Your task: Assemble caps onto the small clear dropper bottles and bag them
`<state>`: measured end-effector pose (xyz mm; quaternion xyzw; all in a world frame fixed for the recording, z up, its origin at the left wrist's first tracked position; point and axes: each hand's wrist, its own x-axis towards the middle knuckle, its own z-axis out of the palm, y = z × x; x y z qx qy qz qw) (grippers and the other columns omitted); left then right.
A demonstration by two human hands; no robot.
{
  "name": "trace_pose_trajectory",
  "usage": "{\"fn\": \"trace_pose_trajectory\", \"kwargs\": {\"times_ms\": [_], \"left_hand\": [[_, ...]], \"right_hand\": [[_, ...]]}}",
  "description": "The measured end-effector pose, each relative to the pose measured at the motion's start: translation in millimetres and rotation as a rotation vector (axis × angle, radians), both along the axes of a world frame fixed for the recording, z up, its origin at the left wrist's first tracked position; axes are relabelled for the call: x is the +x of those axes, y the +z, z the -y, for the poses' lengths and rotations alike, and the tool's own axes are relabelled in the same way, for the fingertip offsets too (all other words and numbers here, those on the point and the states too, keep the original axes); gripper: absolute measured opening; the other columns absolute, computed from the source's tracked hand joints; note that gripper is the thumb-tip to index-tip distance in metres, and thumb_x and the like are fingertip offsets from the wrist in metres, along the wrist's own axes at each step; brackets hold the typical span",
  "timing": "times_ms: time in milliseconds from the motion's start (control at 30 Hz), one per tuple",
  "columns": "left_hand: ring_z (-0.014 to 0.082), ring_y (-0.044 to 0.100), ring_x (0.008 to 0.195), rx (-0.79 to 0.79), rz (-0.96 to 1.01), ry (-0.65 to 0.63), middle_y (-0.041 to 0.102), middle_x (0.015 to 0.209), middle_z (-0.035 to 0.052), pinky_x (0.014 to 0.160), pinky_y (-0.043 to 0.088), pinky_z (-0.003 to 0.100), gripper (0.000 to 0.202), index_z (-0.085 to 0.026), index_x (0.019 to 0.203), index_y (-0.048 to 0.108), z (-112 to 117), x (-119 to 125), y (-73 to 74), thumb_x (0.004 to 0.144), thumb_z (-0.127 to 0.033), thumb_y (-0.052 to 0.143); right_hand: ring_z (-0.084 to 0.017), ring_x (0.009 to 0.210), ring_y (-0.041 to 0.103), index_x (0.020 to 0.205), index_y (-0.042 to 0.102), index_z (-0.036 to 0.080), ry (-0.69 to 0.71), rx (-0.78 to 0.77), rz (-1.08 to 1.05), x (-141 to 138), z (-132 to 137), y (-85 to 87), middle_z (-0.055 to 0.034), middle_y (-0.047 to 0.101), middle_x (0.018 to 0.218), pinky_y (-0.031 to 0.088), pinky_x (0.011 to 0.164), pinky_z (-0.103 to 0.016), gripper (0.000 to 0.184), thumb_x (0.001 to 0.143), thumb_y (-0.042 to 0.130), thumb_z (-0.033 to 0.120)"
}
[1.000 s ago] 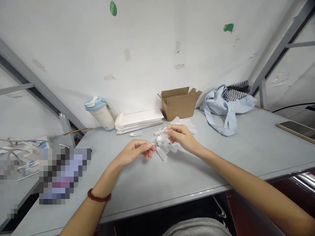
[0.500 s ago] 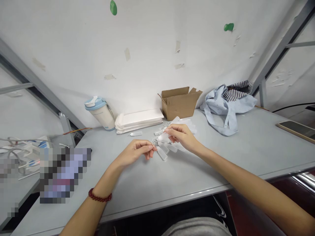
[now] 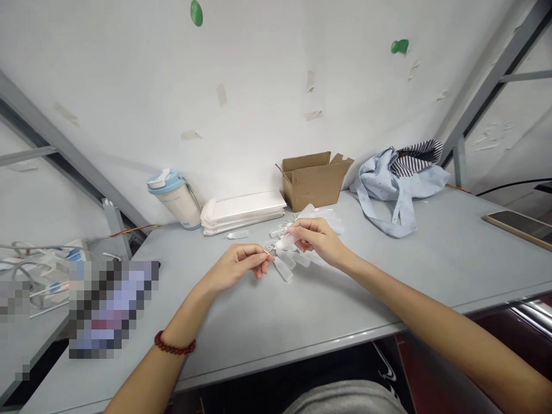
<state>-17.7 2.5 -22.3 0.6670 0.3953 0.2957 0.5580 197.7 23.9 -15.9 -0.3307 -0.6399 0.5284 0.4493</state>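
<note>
My left hand [image 3: 241, 265] is closed in a pinch on a thin pale loop [image 3: 269, 246], just left of a fan of several small translucent plastic pieces. They look like flat tags or vials with narrow ends. One translucent piece [image 3: 283, 269] lies on the table beside my left fingertips. My right hand [image 3: 317, 236] pinches another translucent piece [image 3: 285, 241] between thumb and fingers, its narrow end pointing at the loop. Whether that piece is threaded on the loop I cannot tell. More of these pieces [image 3: 330, 215] lie in a pile behind my right hand, partly hidden by it.
A single translucent piece [image 3: 238, 234] lies apart on the grey table [image 3: 276, 328]. Along the wall stand a blue-lidded cup [image 3: 176, 201], a stack of white envelopes [image 3: 245, 210], an open cardboard box [image 3: 317, 187] and a light-blue cloth bag [image 3: 388, 190]. A phone [image 3: 524, 227] lies far right.
The piece in my right hand has tilted slightly, and the loop at my left fingertips shows more plainly. Both hands stay almost where they were.
</note>
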Motion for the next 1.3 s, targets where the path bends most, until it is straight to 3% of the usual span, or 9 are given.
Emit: {"fn": "trace_pose_trajectory", "kwargs": {"times_ms": [667, 1067, 1300], "left_hand": [[0.0095, 0.054, 0.058, 0.003, 0.015, -0.01, 0.061, 0.066, 0.0005, 0.06, 0.044, 0.023, 0.023, -0.013, 0.086, 0.069, -1.0, -1.1, -1.4, 0.087, -0.031, 0.055], [0.0101, 0.053, 0.058, -0.012, 0.012, 0.02, 0.059, 0.066, 0.0005, 0.06, 0.043, 0.024, 0.024, -0.014, 0.086, 0.07, -2.2, -1.8, -4.3, 0.086, -0.033, 0.056], [0.0103, 0.052, 0.058, -0.011, -0.007, 0.046, 0.059, 0.064, 0.0003, 0.06, 0.042, 0.024, 0.023, -0.014, 0.084, 0.07, -4.2, -0.9, -7.7, 0.085, -0.033, 0.057]], "right_hand": [[-0.007, 0.043, 0.036, 0.062, 0.056, 0.015, 0.013, -0.004, 0.005, 0.3, 0.0, -0.6, 0.0052, 0.045, 0.043, 0.024, 0.046, -0.024, 0.024, 0.078, 0.056, 0.032], [-0.008, 0.046, 0.039, 0.07, 0.059, 0.014, -0.031, 0.134, 0.135, 2.1, 0.4, -4.8, 0.0047, 0.047, 0.047, 0.029, 0.047, -0.023, 0.026, 0.083, 0.053, 0.035], [-0.006, 0.042, 0.036, 0.072, 0.058, 0.014, -0.044, 0.22, 0.267, -1.0, 4.1, -5.9, 0.0051, 0.047, 0.048, 0.027, 0.043, -0.02, 0.023, 0.086, 0.049, 0.03]]}}
